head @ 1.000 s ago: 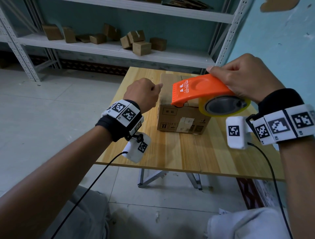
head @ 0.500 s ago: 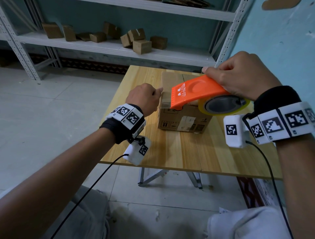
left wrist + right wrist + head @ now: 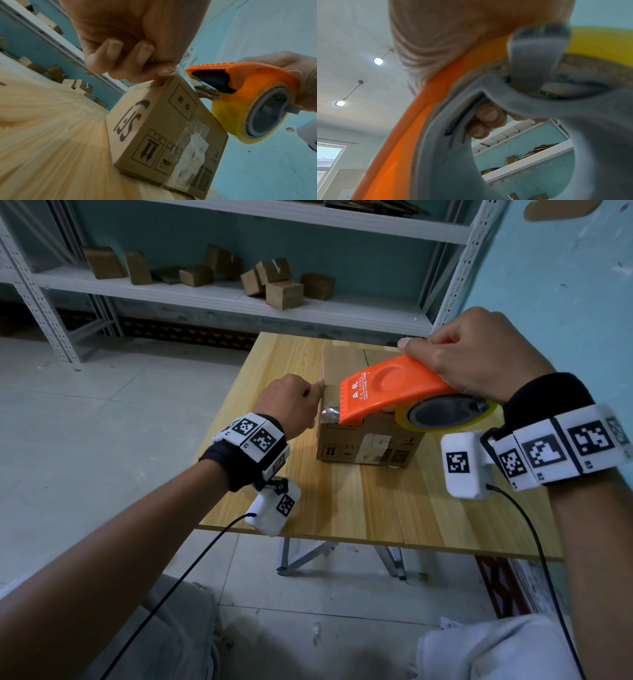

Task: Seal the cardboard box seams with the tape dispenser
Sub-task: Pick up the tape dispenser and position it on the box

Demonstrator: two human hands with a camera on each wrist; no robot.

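Teal wall (image 3: 565,285), tiled floor (image 3: 102,412), wood table (image 3: 394,508), white metal shelving (image 3: 219,299) w/ small boxes (image 3: 284,296).

bare table (image 3: 359,508) before box (image 3: 346,440), wall (image 3: 565,285) right

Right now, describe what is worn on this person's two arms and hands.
Both forearms and hands are bare, with no gloves or sleeves. The left hand has a black wrist wrap under a white band of black square-code markers; a small white marked camera block hangs below, trailing a black cable. The right hand wears the same kit.
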